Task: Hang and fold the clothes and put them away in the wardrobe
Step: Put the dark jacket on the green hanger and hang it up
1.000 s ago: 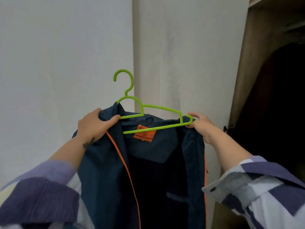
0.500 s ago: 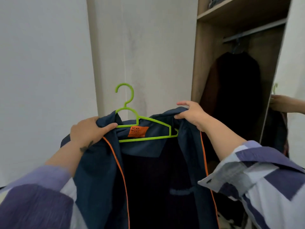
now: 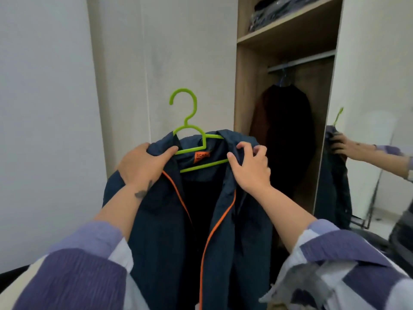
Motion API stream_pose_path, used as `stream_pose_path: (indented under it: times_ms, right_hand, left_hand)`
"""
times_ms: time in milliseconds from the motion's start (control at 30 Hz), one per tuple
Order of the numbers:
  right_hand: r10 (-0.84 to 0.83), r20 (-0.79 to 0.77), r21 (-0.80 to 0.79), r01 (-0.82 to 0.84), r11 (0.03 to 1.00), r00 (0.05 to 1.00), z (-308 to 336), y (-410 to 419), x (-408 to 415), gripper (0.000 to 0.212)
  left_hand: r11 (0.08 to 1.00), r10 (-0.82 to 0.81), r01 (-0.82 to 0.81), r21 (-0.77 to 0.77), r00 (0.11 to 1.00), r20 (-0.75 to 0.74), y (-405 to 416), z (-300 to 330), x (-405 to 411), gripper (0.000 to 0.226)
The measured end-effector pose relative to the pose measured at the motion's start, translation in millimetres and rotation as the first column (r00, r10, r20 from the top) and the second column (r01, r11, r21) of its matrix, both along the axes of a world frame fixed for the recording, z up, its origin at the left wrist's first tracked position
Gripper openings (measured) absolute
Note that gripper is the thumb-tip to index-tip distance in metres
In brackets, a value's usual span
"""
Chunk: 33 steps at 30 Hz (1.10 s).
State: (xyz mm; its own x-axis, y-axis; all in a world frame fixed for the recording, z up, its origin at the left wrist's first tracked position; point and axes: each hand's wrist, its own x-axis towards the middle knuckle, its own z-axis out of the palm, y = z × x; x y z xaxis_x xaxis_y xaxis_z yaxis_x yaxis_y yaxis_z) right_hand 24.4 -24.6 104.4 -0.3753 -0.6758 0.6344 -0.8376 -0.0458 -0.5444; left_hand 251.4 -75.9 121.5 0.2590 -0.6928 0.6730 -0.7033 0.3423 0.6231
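I am at the hanging step: the dark navy jacket with orange piping (image 3: pixel 178 220) is already draped on the lime-green plastic hanger (image 3: pixel 190 139) at the centre of the frame, and I am settling its shoulders before it goes away. My left hand (image 3: pixel 143 164) grips the jacket's left shoulder, fingers curled over the cloth with the thumb reaching toward the hanger's bar. My right hand (image 3: pixel 250 166) pinches the collar and right shoulder, fingers bent over the fold.

The hanger's long axis runs across the frame, left to right and tilted slightly, with its hook standing up and curling over toward the upper left. The jacket hangs straight down from it, open front facing me, its length running toward the bottom of the frame.

The open wooden wardrobe (image 3: pixel 245 86) stands at the right of the frame, with a metal rail (image 3: pixel 312 60) under its shelf and a dark garment (image 3: pixel 281 130) already hung there. Next, I judge, one hand must take the hanger by its neck, lift it and catch the hook over that rail beside the dark garment.
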Motion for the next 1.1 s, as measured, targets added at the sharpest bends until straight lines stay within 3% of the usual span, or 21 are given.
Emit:
stream_pose_path:
  times_ms: [33, 100, 167, 200, 267, 300, 400, 500, 600, 767, 933, 1100]
  right_hand:
    - [-0.141, -0.109, -0.065, 0.134, 0.989, 0.984, 1, 2, -1, 0.043]
    - [-0.314, -0.28, -0.242, 0.25, 0.938, 0.907, 6, 3, 0, 0.054]
    - [-0.338, -0.432, -0.324, 0.205, 0.923, 0.837, 14, 2, 3, 0.058]
    - [-0.261, -0.479, -0.27, 0.142, 0.952, 0.838, 20, 2, 6, 0.057]
    - [-0.044, -0.424, -0.118, -0.008, 0.993, 0.905, 31, 6, 17, 0.05]
    - [-0.002, -0.385, -0.119, -0.047, 0.992, 0.923, 33, 7, 21, 0.045]
    - [-0.144, -0.469, -0.287, 0.004, 0.958, 0.871, 27, 6, 19, 0.035]
    - [-0.161, -0.487, -0.352, -0.024, 0.936, 0.858, 22, 5, 13, 0.03]
    - [-0.207, -0.502, -0.437, -0.04, 0.899, 0.84, 22, 2, 10, 0.023]
    - [-0.417, -0.581, -0.539, 0.054, 0.841, 0.698, 13, 3, -7, 0.025]
    - [-0.528, -0.663, -0.505, 0.204, 0.839, 0.531, 5, 3, -13, 0.01]
    - [-0.534, -0.644, -0.433, 0.315, 0.845, 0.547, 3, -1, -12, 0.016]
  left_hand:
    - [1.0, -0.029, 0.029, 0.007, 0.999, -0.014, 2, 0, -3, 0.057]
    - [0.994, -0.107, 0.107, 0.009, 0.993, -0.043, 4, -1, -8, 0.055]
    - [0.982, -0.191, 0.191, 0.007, 0.98, -0.048, 6, -3, -15, 0.054]
    - [0.976, -0.218, 0.219, 0.011, 0.975, -0.03, 8, -3, -19, 0.054]
    - [0.967, -0.252, 0.251, 0.029, 0.967, 0.03, 11, -4, -29, 0.054]
    - [0.964, -0.264, 0.263, 0.031, 0.962, 0.064, 11, -5, -33, 0.054]
    - [0.965, -0.263, 0.261, 0.027, 0.958, 0.112, 11, -8, -38, 0.052]
    - [0.969, -0.242, 0.236, 0.072, 0.966, 0.089, 10, -8, -42, 0.04]
    - [0.978, -0.184, 0.185, 0.095, 0.983, -0.012, 11, -4, -43, 0.032]
    - [0.991, -0.113, 0.121, 0.054, 0.985, -0.132, 0, 4, -25, 0.03]
    - [0.996, -0.078, 0.083, 0.032, 0.989, -0.127, -5, 4, -13, 0.029]
    - [0.996, -0.09, 0.09, 0.009, 0.995, -0.054, -3, -6, -10, 0.03]
